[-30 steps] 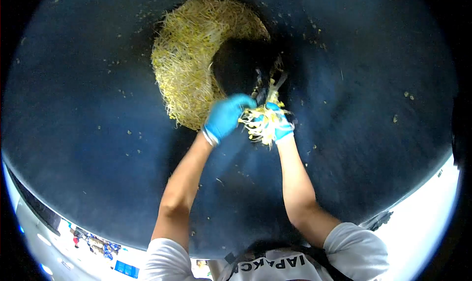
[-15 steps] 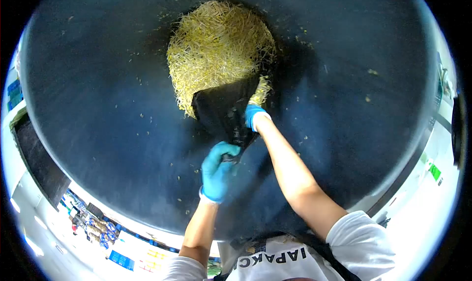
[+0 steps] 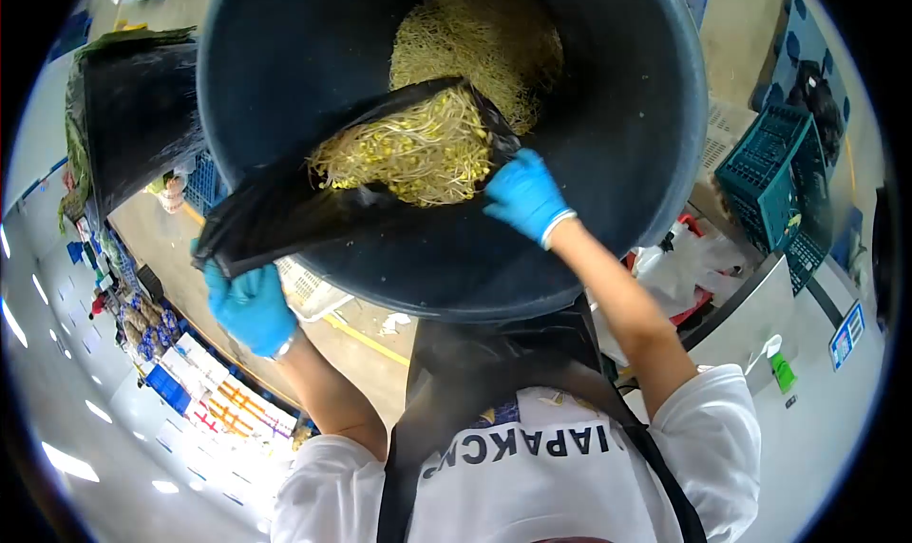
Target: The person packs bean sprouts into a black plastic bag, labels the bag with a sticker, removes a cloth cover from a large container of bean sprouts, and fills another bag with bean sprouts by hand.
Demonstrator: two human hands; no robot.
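Observation:
Bean sprouts (image 3: 413, 153) fill the mouth of a black plastic bag (image 3: 294, 210), which is tilted over the near rim of a big dark tub (image 3: 608, 191). My left hand (image 3: 252, 305), in a blue glove, grips the bag's far left end outside the tub. My right hand (image 3: 527, 196), also gloved in blue, is closed on the edge of the bag's mouth at its right side; its fingertips are partly hidden. Deeper in the tub lies a heap of bean sprouts (image 3: 465, 44), partly covered by the bag.
Green plastic crates (image 3: 774, 172) stand to the right of the tub, with white plastic bags (image 3: 689, 272) below them. On the left is a black-lined container (image 3: 142, 106). A green-tagged item (image 3: 782, 372) lies on the white surface at right.
My hands and the bag have risen from low in the tub to its near rim. The bag now holds sprouts, and its closed end has swung left with my left hand.

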